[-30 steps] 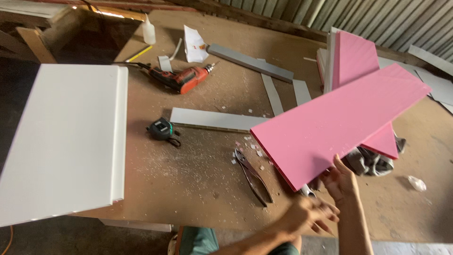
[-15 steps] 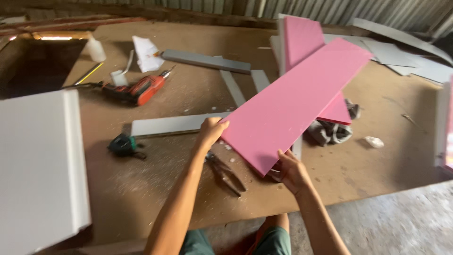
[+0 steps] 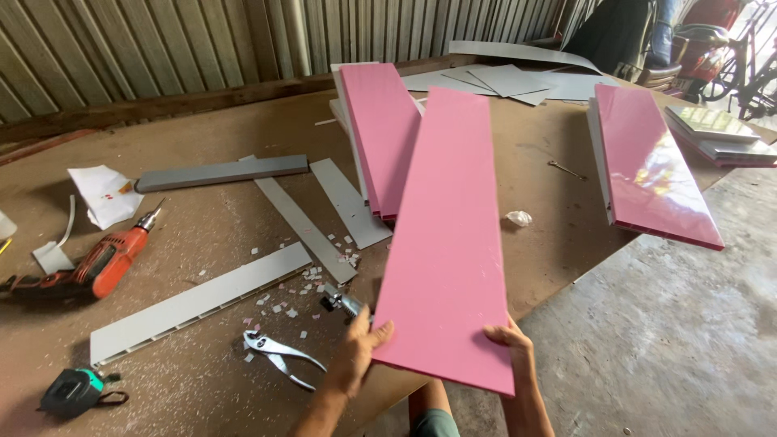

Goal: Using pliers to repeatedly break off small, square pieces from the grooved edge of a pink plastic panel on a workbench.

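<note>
My left hand point(image 3: 356, 352) and right hand point(image 3: 511, 340) each grip the near end of the long glossy pink plastic panel point(image 3: 449, 235) above the brown wooden workbench point(image 3: 202, 235).

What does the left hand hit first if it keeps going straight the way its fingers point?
The left hand grips the near edge of the pink panel, fingers pointing up and right. It would likely press straight into that panel; a small metal tool lies just beyond the hand, though depth is unclear.
</note>
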